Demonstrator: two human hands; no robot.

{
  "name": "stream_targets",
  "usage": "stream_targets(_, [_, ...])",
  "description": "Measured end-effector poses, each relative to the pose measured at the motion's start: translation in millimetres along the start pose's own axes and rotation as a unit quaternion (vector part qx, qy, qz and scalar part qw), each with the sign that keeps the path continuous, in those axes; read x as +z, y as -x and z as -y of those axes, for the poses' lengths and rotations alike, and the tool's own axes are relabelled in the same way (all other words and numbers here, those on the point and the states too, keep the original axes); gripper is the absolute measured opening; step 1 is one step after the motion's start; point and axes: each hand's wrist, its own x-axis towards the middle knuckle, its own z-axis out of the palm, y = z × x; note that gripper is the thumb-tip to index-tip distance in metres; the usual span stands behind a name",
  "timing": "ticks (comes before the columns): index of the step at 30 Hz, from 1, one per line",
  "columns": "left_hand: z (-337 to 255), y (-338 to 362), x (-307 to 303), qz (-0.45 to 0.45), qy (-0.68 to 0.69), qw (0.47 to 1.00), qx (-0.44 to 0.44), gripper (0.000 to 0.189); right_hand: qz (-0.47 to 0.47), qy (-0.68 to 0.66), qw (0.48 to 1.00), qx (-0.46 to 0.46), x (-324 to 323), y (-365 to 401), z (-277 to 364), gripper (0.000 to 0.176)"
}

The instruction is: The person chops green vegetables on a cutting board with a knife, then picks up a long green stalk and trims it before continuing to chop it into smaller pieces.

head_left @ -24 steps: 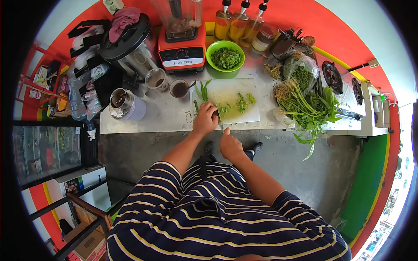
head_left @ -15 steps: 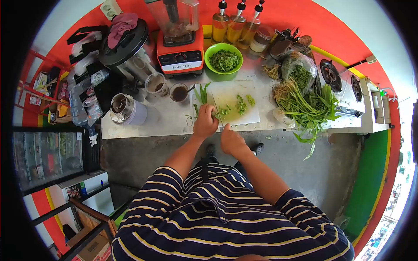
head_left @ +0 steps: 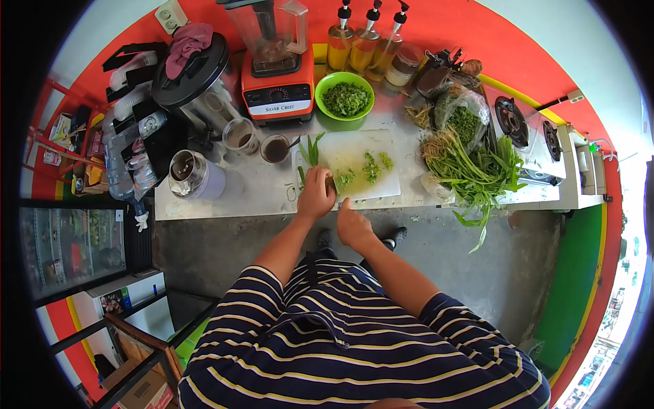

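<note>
My left hand (head_left: pixel 317 193) is curled over long green leaves (head_left: pixel 312 149) at the left side of the white cutting board (head_left: pixel 344 144), pressing them down. The leaf ends stick out beyond its fingers toward the back. In my right hand (head_left: pixel 354 225), closed at the board's front edge, is a knife (head_left: pixel 332 184); its blade stands right beside the fingers of the left hand, and the handle is hidden in the grip. Small piles of chopped greens (head_left: pixel 372 169) lie on the middle and right of the board.
Behind the board stand a green bowl (head_left: pixel 345 116) of chopped greens and a red blender (head_left: pixel 277 97). A glass of dark liquid (head_left: pixel 275 148) and a metal-topped container (head_left: pixel 195 174) are at left. Uncut leafy greens (head_left: pixel 470 167) overhang the counter edge at right, beside a stove (head_left: pixel 524 129).
The knife blade has shifted slightly left, closer to my left hand, and is now seen more edge-on. The whole view has shifted a little. Both hands keep their grips.
</note>
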Motion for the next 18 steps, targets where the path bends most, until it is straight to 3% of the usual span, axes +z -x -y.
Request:
stream_targets(12, [-5.9,-2.2,9.1,-0.009,-0.104,0.994,0.029,0.03,-0.04,0.034,0.998,0.027,2.3,0.6,-23.1,0.04])
stream_targets(18, [-8.9,-0.7,10.8,0.018,-0.148,0.988,0.029,0.015,-0.072,-0.041,0.993,0.081,-10.3,-5.2,-49.2,0.039])
